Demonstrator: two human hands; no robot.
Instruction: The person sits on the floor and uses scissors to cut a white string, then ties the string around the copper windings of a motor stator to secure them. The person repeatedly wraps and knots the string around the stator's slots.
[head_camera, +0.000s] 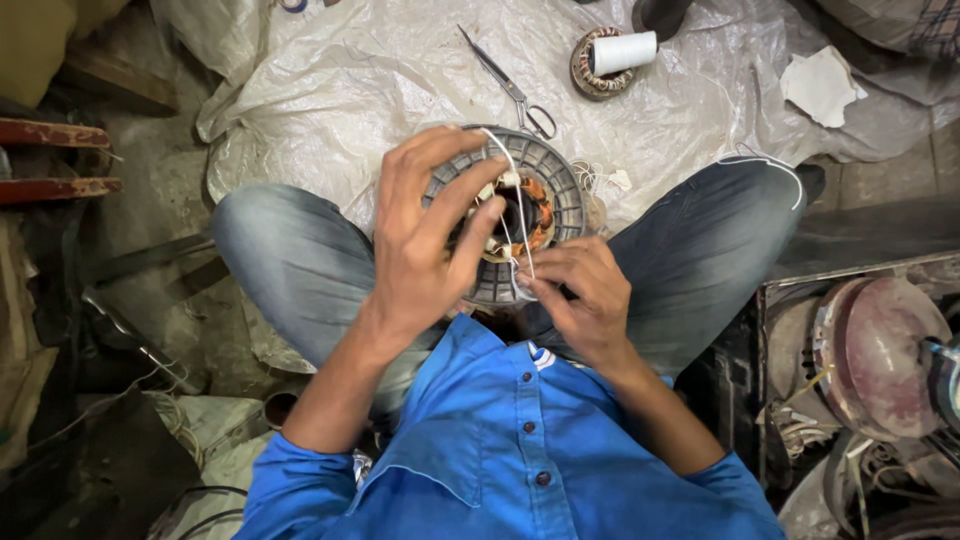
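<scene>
A round grey motor stator (556, 185) with copper windings in its middle rests between my crossed legs. My left hand (425, 235) lies over its left side, fingers gripping the housing and windings. My right hand (582, 295) sits at the stator's near edge and pinches a white thread (512, 170) that runs up over the windings and across the rim.
Scissors (510, 85) lie on the crumpled plastic sheet (380, 70) beyond the stator. A spool of white thread (622, 52) rests on another wound ring. A white paper scrap (822, 85) lies at the far right. Rusty motor parts (870, 355) stand at the right, metal bars at the left.
</scene>
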